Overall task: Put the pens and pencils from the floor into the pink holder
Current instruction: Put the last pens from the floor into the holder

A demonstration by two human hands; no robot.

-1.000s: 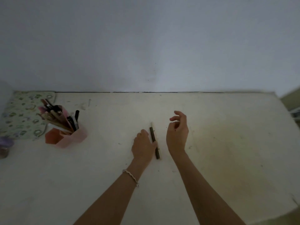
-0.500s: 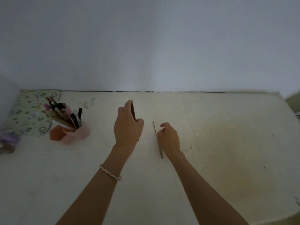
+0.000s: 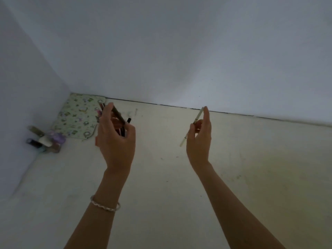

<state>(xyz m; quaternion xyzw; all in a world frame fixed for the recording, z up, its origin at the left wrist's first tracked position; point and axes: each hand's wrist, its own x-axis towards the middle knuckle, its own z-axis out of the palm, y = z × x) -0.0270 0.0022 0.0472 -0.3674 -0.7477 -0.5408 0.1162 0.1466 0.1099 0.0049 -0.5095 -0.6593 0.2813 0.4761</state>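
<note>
My left hand [image 3: 115, 141] is raised over the pink holder [image 3: 96, 141] and grips a dark pen [image 3: 119, 115] between thumb and fingers. The holder is almost wholly hidden behind that hand; only a pink edge and several pen tips [image 3: 128, 121] poke out around it. My right hand [image 3: 199, 139] is lifted off the floor to the right and pinches a thin pale pencil [image 3: 193, 125], which slants up toward the wall.
A green patterned cloth pouch [image 3: 79, 117] lies in the back left corner. Several small bottles [image 3: 46, 141] stand against the left wall. The cream floor [image 3: 251, 168] runs right and toward me, and a white wall closes the back.
My left hand carried the dark pen left until it hangs over the holder. My right hand picked the pale pencil up off the floor. The camera turned left.
</note>
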